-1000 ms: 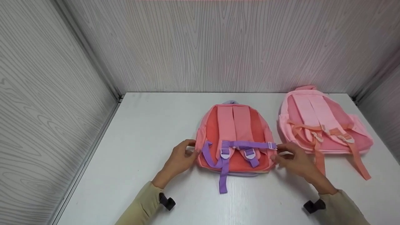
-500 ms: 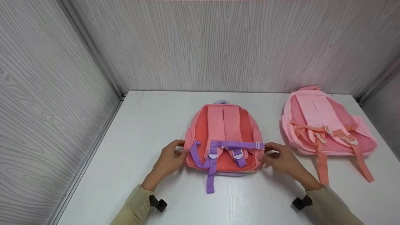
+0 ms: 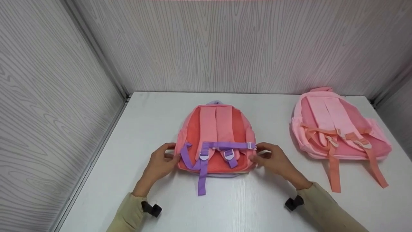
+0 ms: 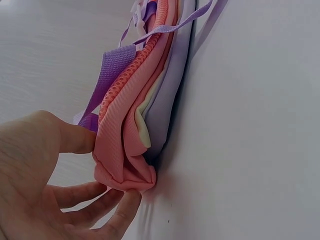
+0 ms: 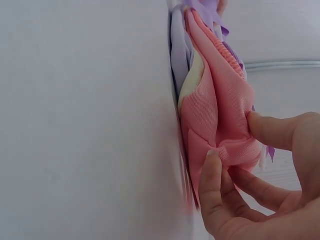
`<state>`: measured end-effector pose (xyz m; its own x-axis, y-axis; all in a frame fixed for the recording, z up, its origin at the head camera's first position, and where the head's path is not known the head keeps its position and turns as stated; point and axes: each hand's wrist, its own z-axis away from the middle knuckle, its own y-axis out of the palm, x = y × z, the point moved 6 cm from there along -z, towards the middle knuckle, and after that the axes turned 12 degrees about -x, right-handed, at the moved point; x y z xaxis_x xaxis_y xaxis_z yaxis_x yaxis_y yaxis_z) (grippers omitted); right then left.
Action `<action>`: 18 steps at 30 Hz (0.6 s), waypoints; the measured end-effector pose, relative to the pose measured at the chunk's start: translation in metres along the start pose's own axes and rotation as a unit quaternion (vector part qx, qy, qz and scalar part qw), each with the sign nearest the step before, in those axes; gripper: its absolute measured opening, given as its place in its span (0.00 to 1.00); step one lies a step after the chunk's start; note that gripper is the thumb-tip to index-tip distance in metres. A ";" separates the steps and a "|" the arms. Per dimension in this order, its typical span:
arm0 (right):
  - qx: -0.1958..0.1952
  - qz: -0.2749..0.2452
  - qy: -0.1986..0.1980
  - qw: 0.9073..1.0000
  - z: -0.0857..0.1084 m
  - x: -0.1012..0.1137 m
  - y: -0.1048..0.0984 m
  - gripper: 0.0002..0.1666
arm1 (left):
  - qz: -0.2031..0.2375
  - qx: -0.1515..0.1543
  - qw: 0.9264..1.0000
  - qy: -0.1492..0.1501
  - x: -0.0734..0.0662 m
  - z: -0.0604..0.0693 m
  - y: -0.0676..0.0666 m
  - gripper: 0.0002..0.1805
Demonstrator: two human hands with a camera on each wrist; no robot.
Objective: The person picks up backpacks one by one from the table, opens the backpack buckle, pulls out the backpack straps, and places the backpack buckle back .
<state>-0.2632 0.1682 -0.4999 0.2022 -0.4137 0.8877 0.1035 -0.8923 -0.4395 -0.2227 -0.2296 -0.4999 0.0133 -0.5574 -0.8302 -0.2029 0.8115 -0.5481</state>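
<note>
A coral-pink backpack point(image 3: 207, 125) with purple straps lies on the white table, its strap side facing up. My left hand point(image 3: 162, 161) pinches its left side; in the left wrist view the thumb presses the upper edge and curled fingers point(image 4: 126, 212) touch the folded side below. On the opposite side my right hand point(image 3: 273, 159) holds the bag between thumb and fingers point(image 5: 212, 180). One purple strap point(image 3: 201, 180) hangs over the bag's bottom edge onto the table. The bag's front is turned down, with only lilac and pale yellow edges showing in the wrist views.
At the right of the table point(image 3: 145, 116) lies a second, light pink backpack point(image 3: 331, 116) with orange straps point(image 3: 334, 174), apart from the first. Wood-grain panels point(image 3: 209, 48) stand behind the table and at both sides.
Both hands have moved left together, sliding the coral-pink backpack with them. It now lies farther from the light pink backpack, and the hold on both sides looks unchanged.
</note>
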 end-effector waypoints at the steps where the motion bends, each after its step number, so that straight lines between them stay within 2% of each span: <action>1: 0.001 -0.003 0.002 1.000 -0.001 0.001 0.002 0.25 | -0.002 0.001 1.000 -0.004 0.002 0.000 -0.002 0.27; 9: 0.027 -0.026 -0.011 0.999 -0.011 0.013 0.025 0.26 | -0.021 -0.008 1.000 -0.006 0.009 -0.008 -0.024 0.28; 18: 0.044 -0.025 -0.014 0.999 -0.022 0.026 0.057 0.27 | -0.030 -0.025 0.999 -0.029 0.028 -0.021 -0.048 0.28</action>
<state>-0.2736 0.1025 -0.4991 0.2208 -0.3623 0.9055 0.1994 -0.8921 -0.4055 -0.2331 -0.2876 -0.4943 0.0839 -0.5922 -0.8014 -0.2493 0.7662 -0.5923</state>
